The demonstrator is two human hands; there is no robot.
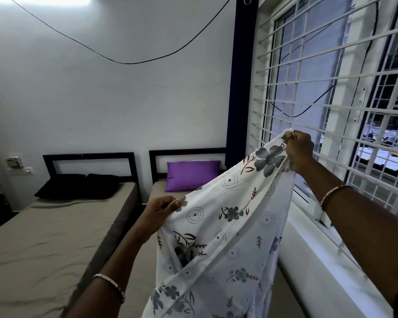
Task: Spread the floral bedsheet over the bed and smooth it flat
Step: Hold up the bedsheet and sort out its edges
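The barred window [331, 88] fills the right side of the room, with a dark blue curtain [241, 88] hanging at its left edge. Two beds stand side by side against the far wall. The left bed [44, 230] has a tan cover, and two black pillows [78, 185] lie at its head end. The right bed [158, 186], next to the window, carries a purple pillow [192, 172] at its head end.

The floral bedsheet [228, 237] is not on either bed. It is up in the air over the near part of the right bed, bunched and hanging in long folds that run out of sight below. The right hand [299, 150] is raised in front of the window bars and grips a gathered top corner of the sheet. The left hand [159, 208] is lower, toward the bed's left edge, and pinches the sheet's hem between thumb and fingers. There is a bangle on the left wrist [112, 284] and a thin one on the right wrist [333, 195].
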